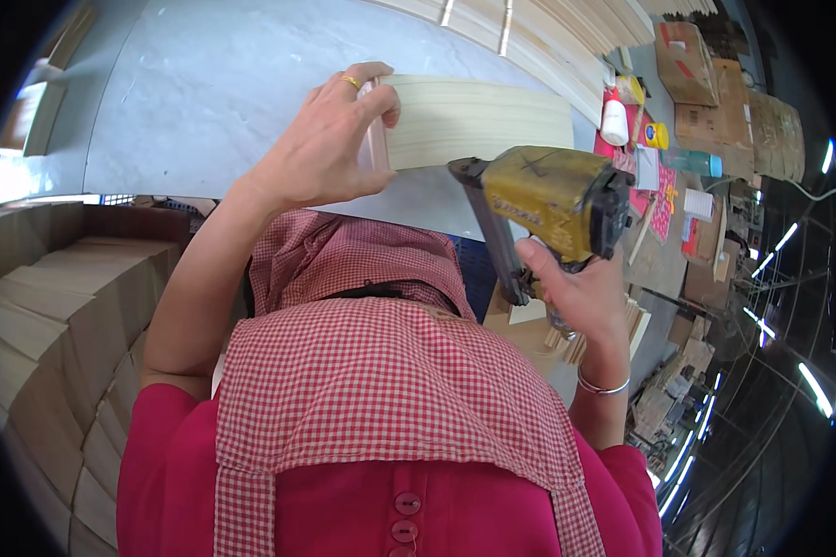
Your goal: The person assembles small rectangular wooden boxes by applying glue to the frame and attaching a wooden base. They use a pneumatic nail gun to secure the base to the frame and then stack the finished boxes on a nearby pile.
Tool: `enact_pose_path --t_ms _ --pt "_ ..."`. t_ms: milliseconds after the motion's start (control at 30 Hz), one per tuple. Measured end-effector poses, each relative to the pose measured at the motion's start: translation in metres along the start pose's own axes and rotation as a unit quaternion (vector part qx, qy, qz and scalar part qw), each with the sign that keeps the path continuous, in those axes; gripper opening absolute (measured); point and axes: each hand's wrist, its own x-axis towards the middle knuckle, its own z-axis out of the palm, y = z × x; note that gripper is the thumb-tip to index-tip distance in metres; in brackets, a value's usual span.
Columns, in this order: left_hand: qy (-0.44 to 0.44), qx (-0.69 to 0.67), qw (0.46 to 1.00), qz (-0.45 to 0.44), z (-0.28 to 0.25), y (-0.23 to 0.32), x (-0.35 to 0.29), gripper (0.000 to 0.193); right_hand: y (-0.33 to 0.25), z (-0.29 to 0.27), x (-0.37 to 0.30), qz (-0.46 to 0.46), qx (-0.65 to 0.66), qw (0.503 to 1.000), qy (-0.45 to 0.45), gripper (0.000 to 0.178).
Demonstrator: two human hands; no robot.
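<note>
A pale wooden board point(478, 119) lies across the grey worktop, with a narrow pinkish-white strip point(374, 139) standing along its left end. My left hand point(330, 139) is closed round that end, its fingers on the far side and thumb on the near side, gripping the strip and the board's edge. My right hand point(581, 292) is wrapped round the handle of a yellow and black nail gun point(553, 200). The gun is tilted, its nose near the board's near edge and right of my left hand. Whether the nose touches the wood I cannot tell.
Long wooden strips point(539, 56) lie at the far side of the worktop point(195, 93). To the right are a white bottle point(614, 121), a yellow jar point(657, 136), a teal bottle point(697, 163) and cardboard boxes point(687, 65). Stacked brown boards point(74, 306) stand at my left.
</note>
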Motion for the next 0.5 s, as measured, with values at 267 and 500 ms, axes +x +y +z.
enact_pose_path --t_ms 267,500 --pt "0.054 -0.028 0.998 0.031 0.013 -0.014 -0.003 0.055 -0.018 0.024 0.008 -0.045 -0.025 0.998 -0.041 0.039" --pt "0.061 -0.037 0.997 0.040 0.016 -0.015 -0.002 0.055 -0.023 0.028 0.005 0.018 -0.010 0.999 -0.048 0.037"
